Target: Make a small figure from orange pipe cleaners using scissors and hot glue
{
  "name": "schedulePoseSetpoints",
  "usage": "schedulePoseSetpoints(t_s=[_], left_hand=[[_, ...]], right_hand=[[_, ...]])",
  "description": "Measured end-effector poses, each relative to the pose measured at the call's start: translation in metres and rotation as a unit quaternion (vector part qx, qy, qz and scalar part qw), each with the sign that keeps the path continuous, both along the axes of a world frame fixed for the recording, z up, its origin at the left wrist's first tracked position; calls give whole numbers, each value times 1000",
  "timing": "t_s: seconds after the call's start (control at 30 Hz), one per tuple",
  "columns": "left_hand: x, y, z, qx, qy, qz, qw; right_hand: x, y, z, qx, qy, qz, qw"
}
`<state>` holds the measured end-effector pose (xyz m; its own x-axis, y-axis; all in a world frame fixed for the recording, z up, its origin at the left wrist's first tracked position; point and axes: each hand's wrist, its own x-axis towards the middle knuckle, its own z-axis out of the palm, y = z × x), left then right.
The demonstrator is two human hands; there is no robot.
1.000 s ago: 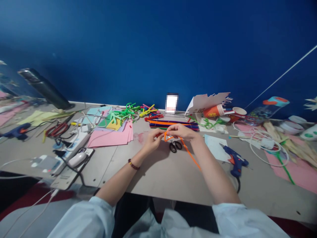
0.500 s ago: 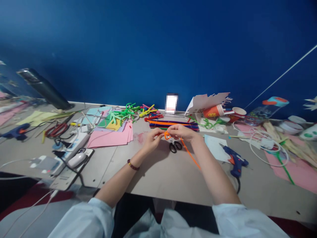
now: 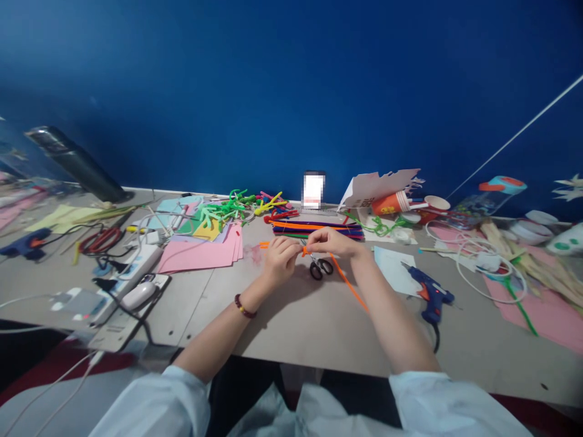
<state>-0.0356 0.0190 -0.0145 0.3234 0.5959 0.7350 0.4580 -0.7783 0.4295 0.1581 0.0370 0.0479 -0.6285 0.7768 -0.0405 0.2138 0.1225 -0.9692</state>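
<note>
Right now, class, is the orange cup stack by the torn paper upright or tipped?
Tipped: the cup stack lies sideways, its white rims facing right.

The torn white paper [image 3: 387,182] and orange cups [image 3: 387,204] bear printing too blurred to read.

wall [image 3: 228,91]: blue, paler at upper left | tabletop [image 3: 314,328]: grey, seamed, against wall

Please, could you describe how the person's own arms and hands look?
Loose, pale blue sleeves end around the elbows. The left hand is gloveless, with a dark red beaded bracelet, partly yellow, at its wrist. The right hand is gloveless too, without visible jewellery.
</note>
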Motion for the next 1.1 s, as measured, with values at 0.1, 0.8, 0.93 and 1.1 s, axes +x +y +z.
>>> schedulePoseSetpoints(t_s=[0.1,0.8,0.93,1.1], left_hand=[[0,-1,1,-19,-17,3,1000],[12,-13,15,-551,-423,-223,684],[12,-12,14,-540,-434,-214,688],[10,-6,7,-543,-443,-203,684]], right_hand=[[-3,2,-4,-4,22,-4,1000],[-18,2,-21,-49,125,-54,990],[-20,0,-20,-78,131,-51,987],[-25,1,-22,-91,150,-83,981]])
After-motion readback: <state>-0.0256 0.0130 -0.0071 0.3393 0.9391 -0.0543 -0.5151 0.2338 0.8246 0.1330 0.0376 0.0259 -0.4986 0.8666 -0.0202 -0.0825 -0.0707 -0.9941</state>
